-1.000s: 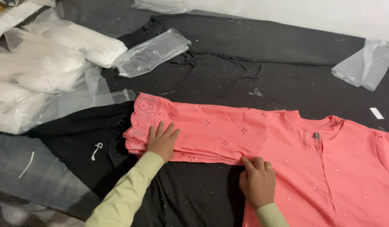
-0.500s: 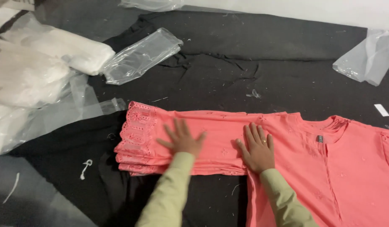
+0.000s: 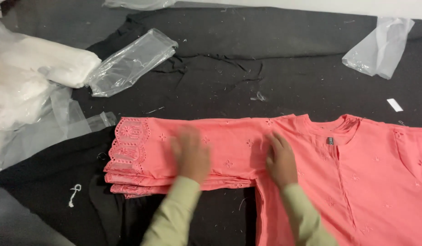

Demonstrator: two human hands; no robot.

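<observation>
A coral pink embroidered garment (image 3: pixel 357 182) lies flat on a dark cloth surface (image 3: pixel 265 59). Its folded part with a lace edge (image 3: pixel 129 150) stretches out to the left. My left hand (image 3: pixel 191 154), blurred by motion, lies flat on that folded part with fingers spread. Pressed flat with fingers apart, my right hand (image 3: pixel 280 159) rests on the pink fabric just left of the neckline (image 3: pixel 331 132). Both arms wear pale green sleeves. Neither hand grips anything.
Clear plastic bags lie at the upper left (image 3: pixel 129 64) and upper right (image 3: pixel 379 45). White bagged bundles (image 3: pixel 28 77) are stacked at the left. A small white label (image 3: pixel 394 105) lies right of centre, and a white thread (image 3: pixel 75 193) lies on the dark cloth at lower left.
Both hands have slid to the right along the folded pink part, from near its lace end toward the neckline. The camera view has shifted as well.
</observation>
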